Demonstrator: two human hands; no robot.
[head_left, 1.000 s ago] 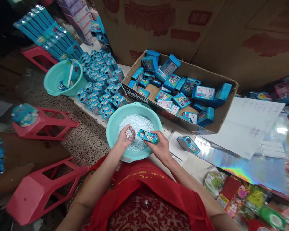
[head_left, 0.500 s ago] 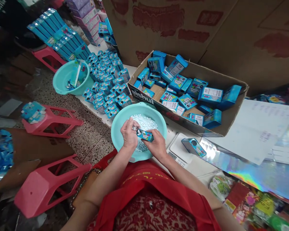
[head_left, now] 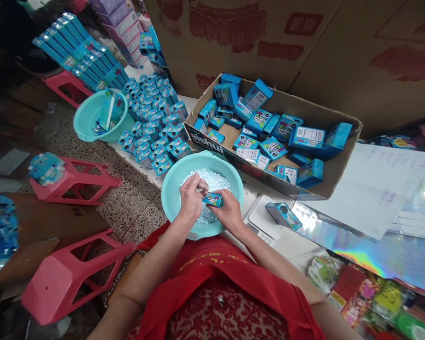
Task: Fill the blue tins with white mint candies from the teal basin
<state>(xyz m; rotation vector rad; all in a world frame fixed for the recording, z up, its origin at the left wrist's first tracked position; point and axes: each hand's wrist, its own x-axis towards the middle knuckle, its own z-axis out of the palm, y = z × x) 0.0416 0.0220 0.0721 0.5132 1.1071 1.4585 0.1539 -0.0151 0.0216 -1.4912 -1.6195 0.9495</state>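
Observation:
My right hand is closed around a small blue candy box labelled "caramelo", its open end turned to the left. At that end are the curled, pinched fingers of my left hand; whatever lies between them is hidden. Both hands hover over a turquoise basin that holds many small pale candies. A white scale stands right of the basin. On its edge rests another blue candy box, tilted, with a round hole in its end.
A cardboard tray behind the basin holds many blue boxes. Rows of upright candy boxes fill the table's left part, beside a second turquoise basin. Pink stools stand on the floor at left. White paper lies at right.
The view has shifted slightly. My left fingers have lifted a little and curled more at the box's opening; white bits seen there before are now hardly visible. My right hand still holds the box.

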